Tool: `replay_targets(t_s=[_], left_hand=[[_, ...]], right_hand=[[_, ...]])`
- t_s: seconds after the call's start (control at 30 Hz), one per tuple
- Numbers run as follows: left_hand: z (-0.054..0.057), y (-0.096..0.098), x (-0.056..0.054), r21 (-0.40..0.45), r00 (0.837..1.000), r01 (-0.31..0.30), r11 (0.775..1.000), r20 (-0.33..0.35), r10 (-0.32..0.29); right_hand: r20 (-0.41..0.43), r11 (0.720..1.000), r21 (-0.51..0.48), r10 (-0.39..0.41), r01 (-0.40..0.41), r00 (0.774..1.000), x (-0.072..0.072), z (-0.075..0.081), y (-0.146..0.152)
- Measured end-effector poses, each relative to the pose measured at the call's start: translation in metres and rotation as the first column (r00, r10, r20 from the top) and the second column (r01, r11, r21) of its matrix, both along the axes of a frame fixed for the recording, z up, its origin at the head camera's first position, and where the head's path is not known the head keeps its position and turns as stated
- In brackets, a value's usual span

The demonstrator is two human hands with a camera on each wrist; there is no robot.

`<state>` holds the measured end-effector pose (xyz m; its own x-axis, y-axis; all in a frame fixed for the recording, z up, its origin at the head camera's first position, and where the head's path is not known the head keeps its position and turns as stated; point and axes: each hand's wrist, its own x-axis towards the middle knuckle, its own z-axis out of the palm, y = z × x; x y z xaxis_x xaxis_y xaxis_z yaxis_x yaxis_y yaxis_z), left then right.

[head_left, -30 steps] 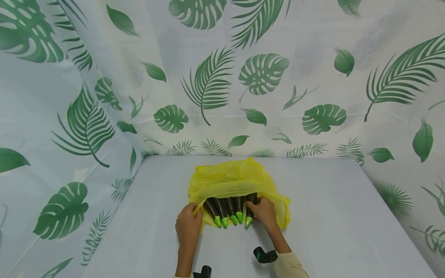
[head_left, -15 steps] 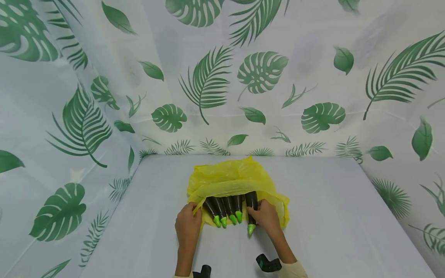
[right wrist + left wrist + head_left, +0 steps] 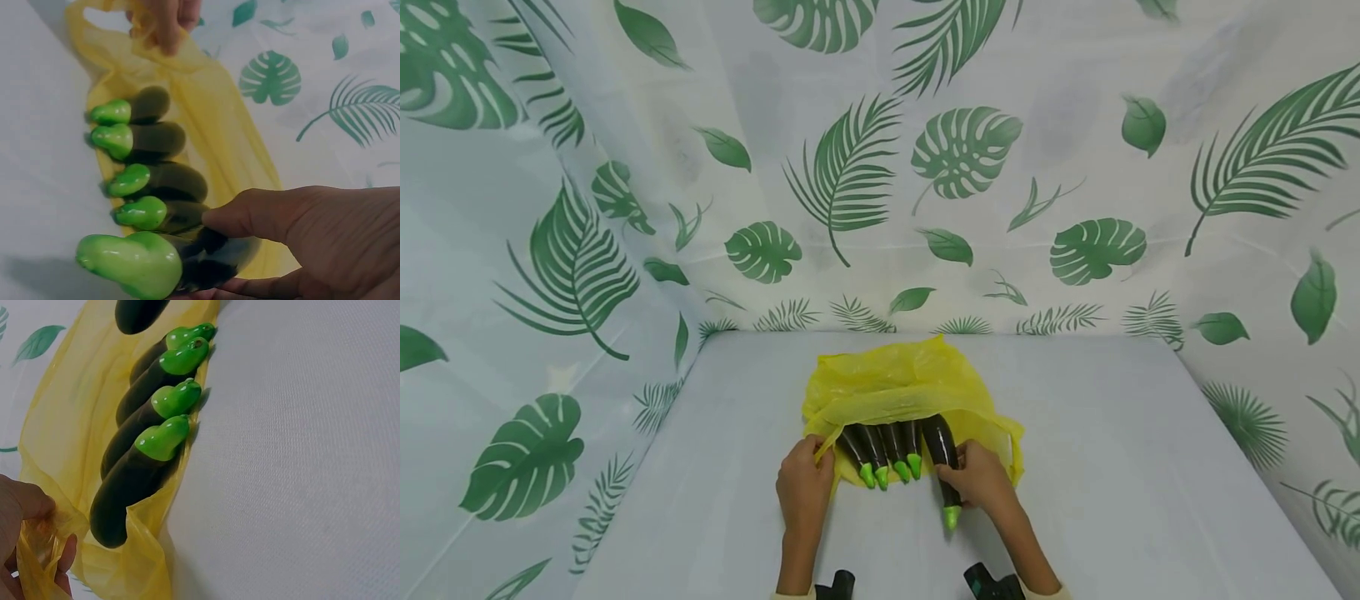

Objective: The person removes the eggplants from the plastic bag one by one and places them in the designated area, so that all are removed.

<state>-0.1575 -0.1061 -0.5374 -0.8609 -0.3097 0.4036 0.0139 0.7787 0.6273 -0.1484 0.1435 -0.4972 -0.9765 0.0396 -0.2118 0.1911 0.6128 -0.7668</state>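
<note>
A yellow plastic bag (image 3: 887,379) lies on the table with its mouth toward me. Several dark eggplants (image 3: 150,412) with glossy green caps rest side by side in the mouth, caps at the front edge; their far ends are under the bag's upper layer in the head view. My left hand (image 3: 805,483) pinches the bag's left edge and holds it up. Between thumb and fingers, my right hand (image 3: 981,477) grips one eggplant (image 3: 942,446), cap toward me. That eggplant sits partly out of the bag, right of the others, as the right wrist view (image 3: 144,262) also shows.
The pale table (image 3: 1097,467) spreads around the bag on both sides. Behind it and at the sides hang white sheets (image 3: 1015,292) printed with green leaves. A black wrist camera (image 3: 992,581) sits on the right forearm, another (image 3: 837,586) on the left.
My right hand has drawn the gripped eggplant toward me and slightly right, away from the row. The left hand has stayed on the bag's edge.
</note>
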Motion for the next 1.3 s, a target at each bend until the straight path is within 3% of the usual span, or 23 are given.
replay_targets(t_s=[0.57, 0.83, 1.03, 1.3], left_hand=[[0.0, 0.002, 0.002, 0.022, 1.0, 0.0, 1.0, 0.023, 0.0], [-0.001, 0.002, 0.002, 0.007, 1.0, 0.0, 1.0, 0.018, 0.0], [-0.001, 0.004, 0.003, -0.011, 1.0, 0.0, 1.0, 0.021, 0.0], [-0.002, 0.004, 0.001, -0.032, 1.0, 0.001, 0.999, 0.008, -0.001]], right_hand=[[0.137, 0.993, 0.005, 0.117, -0.119, 0.984, 0.019, 0.018, 0.004], [0.2, 0.975, -0.126, 0.205, -0.182, 0.958, 0.026, 0.034, 0.012], [0.175, 0.951, -0.214, 0.261, -0.222, 0.949, 0.031, 0.046, 0.021], [0.106, 0.948, -0.25, 0.229, -0.197, 0.968, 0.034, 0.06, 0.035]])
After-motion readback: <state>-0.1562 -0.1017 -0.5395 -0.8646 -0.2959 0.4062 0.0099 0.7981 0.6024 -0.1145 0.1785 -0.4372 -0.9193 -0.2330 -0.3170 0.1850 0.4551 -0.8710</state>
